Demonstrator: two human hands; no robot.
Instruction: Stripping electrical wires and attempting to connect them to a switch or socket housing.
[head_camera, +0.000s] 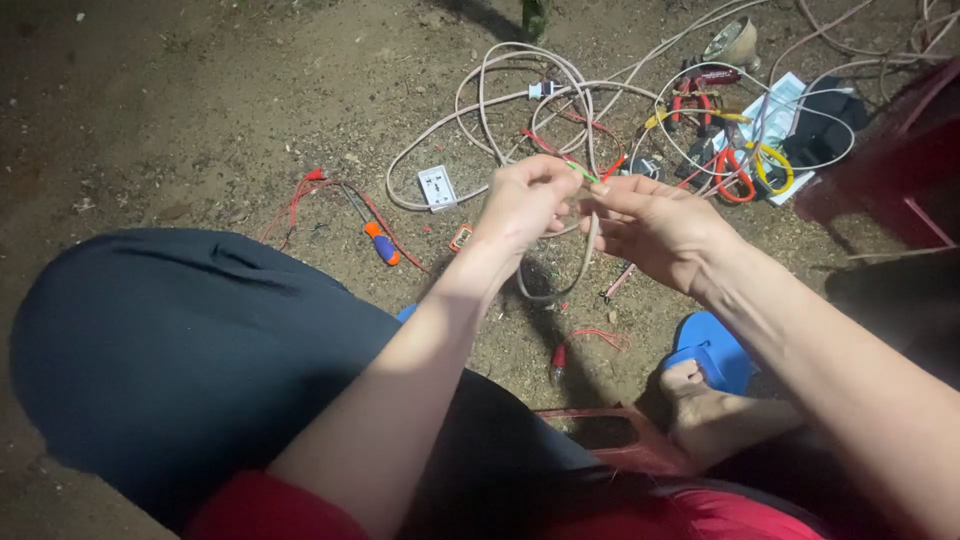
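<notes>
beige cable (590, 235), thin green wire (583, 172) pinched between hands

Left hand (522, 205), right hand (655, 228) meet, fingers apparently pinched.

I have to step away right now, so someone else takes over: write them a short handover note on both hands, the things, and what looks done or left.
Left hand: shut on the pale cable, which loops down below both hands.
Right hand: fingers pinch a thin green wire at the cable's end.
On the dirt: white socket plate, orange-and-blue screwdriver, red-handled pliers, more coiled cable.
Done: the cable end shows bare thin wires.
Left: the socket plate lies apart, unconnected.
</notes>
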